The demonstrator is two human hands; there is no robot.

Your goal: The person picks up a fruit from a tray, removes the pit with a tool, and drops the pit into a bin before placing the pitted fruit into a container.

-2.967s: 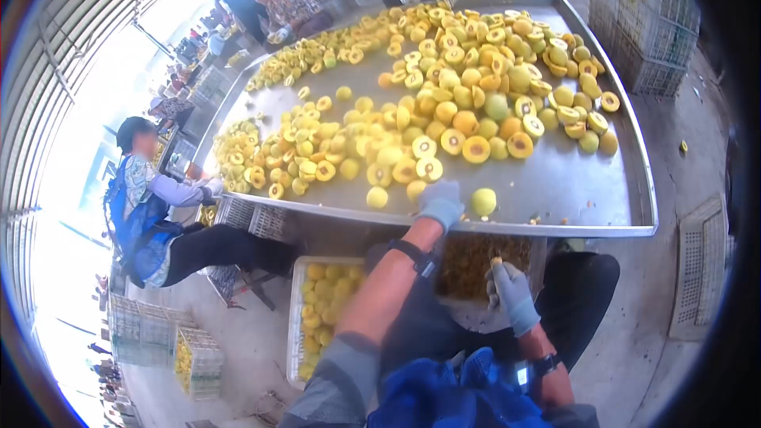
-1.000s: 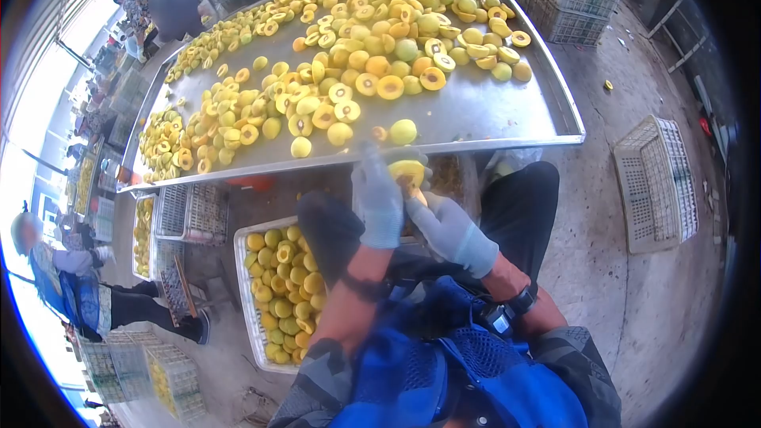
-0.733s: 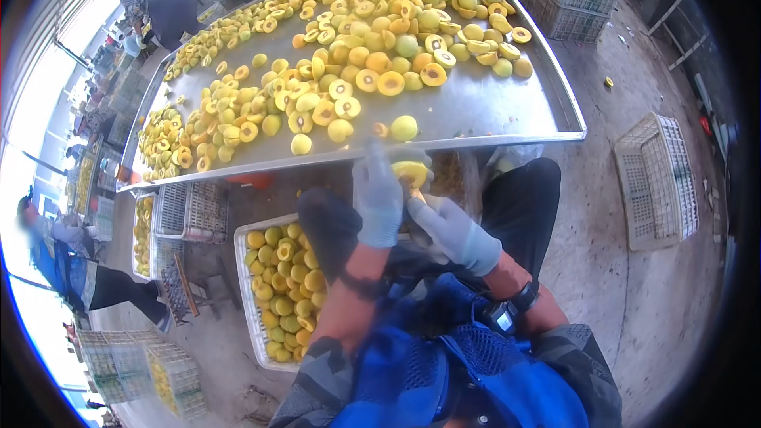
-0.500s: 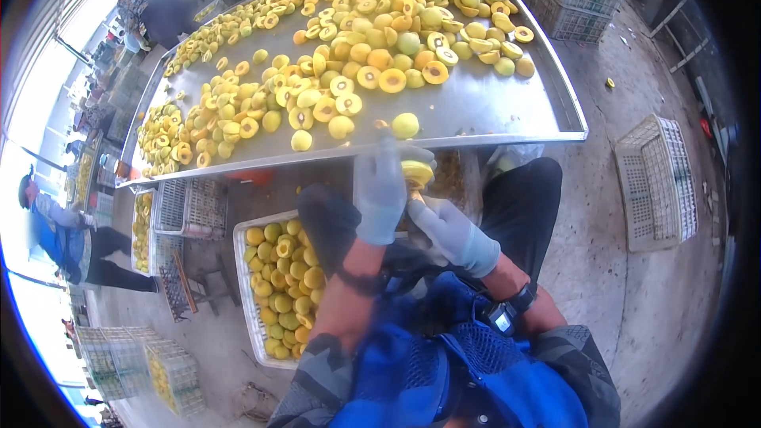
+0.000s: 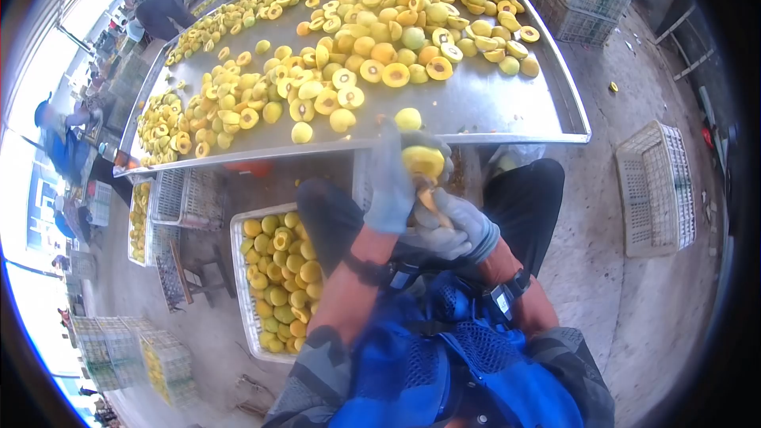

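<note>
Yellow fruit (image 5: 423, 162) is clamped by left fingers (image 5: 389, 160), tan handle (image 5: 431, 204) by right fingers (image 5: 445, 244).

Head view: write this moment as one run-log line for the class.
left hand: holds yellow fruit | right hand: grips tan-handled tool at fruit | metal tray: bears halved fruit

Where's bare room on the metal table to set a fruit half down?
The metal table is mostly bare at its near right, between the fruit pile, right rim and front rim. A narrower strip parts the fruit toward the left. The middle is crowded.
</note>
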